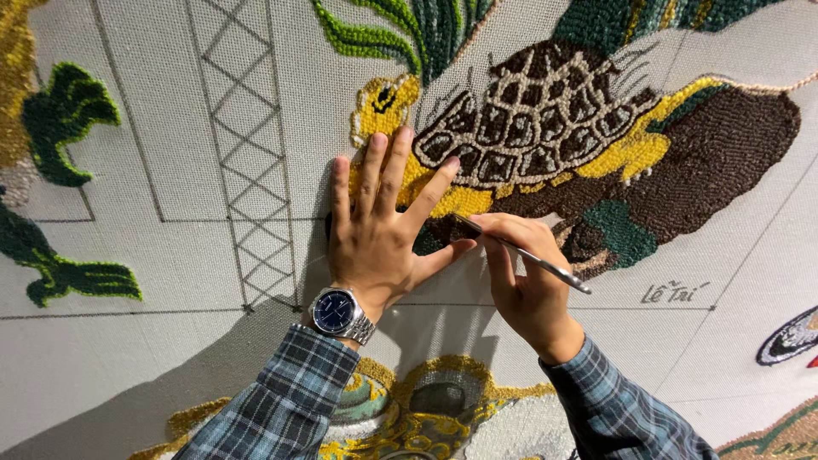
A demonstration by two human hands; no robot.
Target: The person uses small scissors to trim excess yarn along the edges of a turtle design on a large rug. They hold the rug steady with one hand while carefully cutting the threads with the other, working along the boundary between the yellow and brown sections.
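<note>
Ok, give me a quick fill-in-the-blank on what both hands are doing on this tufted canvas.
1. The left hand lies flat with fingers spread on the ____ motif.
2. The right hand holds a thin ____ tool.
3. The left wrist wears a ____.
4. Both sleeves are ____ patterned.

Missing words: turtle; metal; wristwatch; plaid

A single head-worn camera looks close and nearly square-on at a pale stretched canvas (170, 255), probably upright, with the tufted turtle (562, 145) above centre and both forearms entering from the lower edge below it.
</note>
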